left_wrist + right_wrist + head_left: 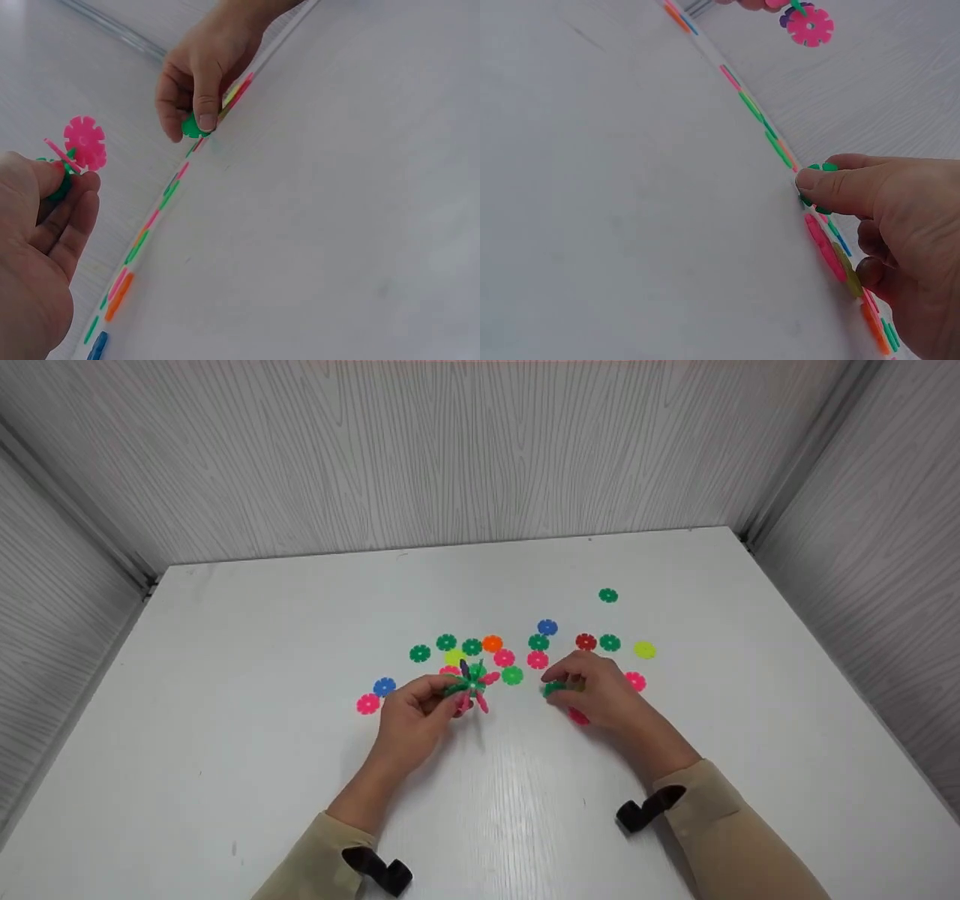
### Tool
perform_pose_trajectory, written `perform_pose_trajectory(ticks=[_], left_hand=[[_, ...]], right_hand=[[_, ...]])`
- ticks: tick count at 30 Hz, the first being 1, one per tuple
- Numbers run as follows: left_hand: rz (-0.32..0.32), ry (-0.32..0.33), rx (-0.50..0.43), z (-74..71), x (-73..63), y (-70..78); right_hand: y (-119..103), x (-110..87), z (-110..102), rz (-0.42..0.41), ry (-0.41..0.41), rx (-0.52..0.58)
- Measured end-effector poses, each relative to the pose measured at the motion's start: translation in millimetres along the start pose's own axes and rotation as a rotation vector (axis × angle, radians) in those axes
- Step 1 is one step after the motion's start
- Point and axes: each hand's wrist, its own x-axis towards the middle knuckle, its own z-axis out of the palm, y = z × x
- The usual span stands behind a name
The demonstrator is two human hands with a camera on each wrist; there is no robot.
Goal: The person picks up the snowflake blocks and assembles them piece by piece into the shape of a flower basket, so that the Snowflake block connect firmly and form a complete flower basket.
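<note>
My left hand (411, 724) pinches a cluster of interlocked notched plastic discs (474, 684), green at the centre with pink and dark purple ones sticking out. In the left wrist view a pink disc (84, 136) of this cluster stands up beyond the fingertips. To the right, my right hand (604, 694) pinches a single green notched disc (553, 688) between thumb and index finger, low over the table. A pink disc (577, 716) lies beneath that hand, partly covered. In the right wrist view a yellowish disc (847, 270) shows beside it. A gap separates the two hands.
Loose discs lie scattered on the white table (285, 645): a blue disc (384, 686) at left, an orange disc (492, 643) in the middle, a yellow disc (645, 649) at right, a green disc (608, 595) farther back. Wood-grain panels (450, 450) enclose the back and sides.
</note>
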Motion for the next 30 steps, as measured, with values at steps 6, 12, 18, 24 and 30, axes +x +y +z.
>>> perform_pose_trajectory(ticks=[6,12,18,24,30], left_hand=[[0.028,0.000,0.016,2.4,-1.4,0.2],[0.050,-0.027,-0.010,5.2,-2.2,0.3],[0.066,-0.038,-0.029,6.5,-2.2,0.8],[0.061,-0.031,-0.039,7.2,-3.1,1.8],[0.061,-0.038,-0.040,9.1,-4.3,2.5]], right_hand=[[-7.8,-1.5,3.1,-0.011,0.015,0.095],[-22.9,-6.4,11.7,-0.047,-0.011,0.313],[-38.1,-11.1,22.6,-0.127,-0.034,0.377],[-44.4,-14.0,29.0,-0.233,-0.019,0.337],[-44.7,-14.2,33.4,-0.259,0.024,0.323]])
